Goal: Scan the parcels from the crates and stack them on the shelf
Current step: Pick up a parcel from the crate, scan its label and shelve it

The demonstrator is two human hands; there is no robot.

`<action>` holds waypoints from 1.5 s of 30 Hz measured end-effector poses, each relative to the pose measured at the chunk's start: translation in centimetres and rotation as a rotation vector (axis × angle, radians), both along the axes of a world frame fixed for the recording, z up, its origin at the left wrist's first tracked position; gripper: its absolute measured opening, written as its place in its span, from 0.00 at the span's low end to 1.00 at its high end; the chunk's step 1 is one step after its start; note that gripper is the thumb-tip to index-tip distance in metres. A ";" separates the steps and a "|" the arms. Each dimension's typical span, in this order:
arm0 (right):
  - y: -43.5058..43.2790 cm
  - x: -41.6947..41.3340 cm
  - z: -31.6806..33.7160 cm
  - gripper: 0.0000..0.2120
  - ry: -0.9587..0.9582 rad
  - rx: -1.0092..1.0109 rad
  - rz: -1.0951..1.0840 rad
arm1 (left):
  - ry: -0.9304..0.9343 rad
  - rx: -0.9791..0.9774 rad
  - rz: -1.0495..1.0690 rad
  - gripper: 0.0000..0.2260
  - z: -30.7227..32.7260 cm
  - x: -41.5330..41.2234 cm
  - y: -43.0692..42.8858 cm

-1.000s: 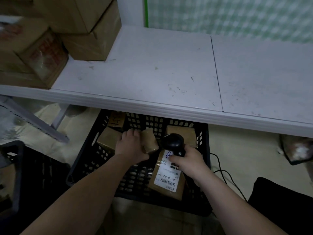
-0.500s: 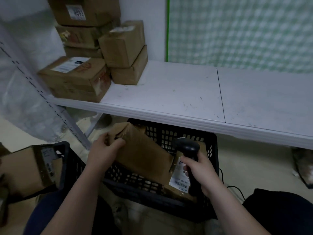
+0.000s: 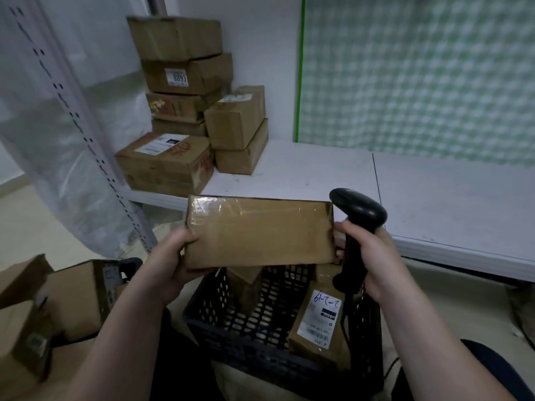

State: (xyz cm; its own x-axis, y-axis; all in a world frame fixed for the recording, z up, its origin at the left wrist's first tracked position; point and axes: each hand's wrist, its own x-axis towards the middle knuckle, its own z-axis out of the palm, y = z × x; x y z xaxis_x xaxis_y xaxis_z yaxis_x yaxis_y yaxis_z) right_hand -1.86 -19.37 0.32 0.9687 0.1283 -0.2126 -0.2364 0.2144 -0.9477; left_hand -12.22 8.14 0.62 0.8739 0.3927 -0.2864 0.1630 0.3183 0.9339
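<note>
Now, left hand tight round parcel over crate, right hand round scanner.

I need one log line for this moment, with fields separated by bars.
left hand holds brown parcel above black crate | right hand grips scanner | no label on side facing camera | not yet on shelf
</note>
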 end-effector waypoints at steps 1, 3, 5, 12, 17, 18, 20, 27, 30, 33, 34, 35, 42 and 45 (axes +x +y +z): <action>-0.1 0.3 0.9 0.06 -0.016 0.039 -0.004 | -0.046 0.046 -0.064 0.31 0.2 0.2 0.1; -0.1 0.8 2.6 0.03 -0.032 0.114 -0.007 | -0.165 0.192 -0.136 0.38 0.8 0.8 -0.2; 0.0 1.2 3.9 0.04 -0.052 0.124 -0.020 | -0.262 0.282 -0.131 0.38 1.4 1.4 -1.2; 1.3 1.3 4.9 0.06 -0.056 0.130 0.022 | -0.399 0.499 -0.146 0.33 2.7 2.5 -4.7; 1.0 1.5 5.7 0.08 -0.089 0.140 -0.029 | -0.476 0.624 -0.072 0.34 4.1 2.8 -5.7; 0.9 1.5 5.9 0.10 -0.105 0.141 -0.032 | -0.486 0.648 -0.051 0.34 4.4 2.9 -5.7; 0.7 1.7 6.0 0.10 -0.135 0.136 -0.017 | -0.495 0.784 -0.041 0.35 4.9 3.3 -5.9; 1.3 1.7 4.3 0.11 -0.040 0.132 0.083 | -0.367 1.111 -0.232 0.36 1.3 5.9 -8.0; 1.1 1.5 3.1 0.12 -0.019 0.098 0.081 | -0.278 1.014 -0.239 0.44 -0.7 6.2 -8.5; 0.8 1.6 1.9 0.11 0.011 0.055 0.073 | -0.073 0.640 -0.194 0.55 -2.3 6.8 -8.5; 0.7 1.6 1.6 0.11 0.021 0.039 0.074 | -0.040 0.488 -0.226 0.52 -2.8 6.8 -8.3; 0.7 1.6 1.3 0.12 0.026 0.026 0.076 | -0.013 0.352 -0.282 0.48 -3.1 6.8 -8.2; 0.4 1.6 0.2 0.12 0.068 -0.043 0.110 | 0.168 -0.251 -0.257 0.24 -3.9 7.5 -8.6; 0.3 1.5 0.7 0.10 0.051 -0.059 0.111 | 0.142 -0.202 -0.173 0.20 -3.7 7.7 -9.0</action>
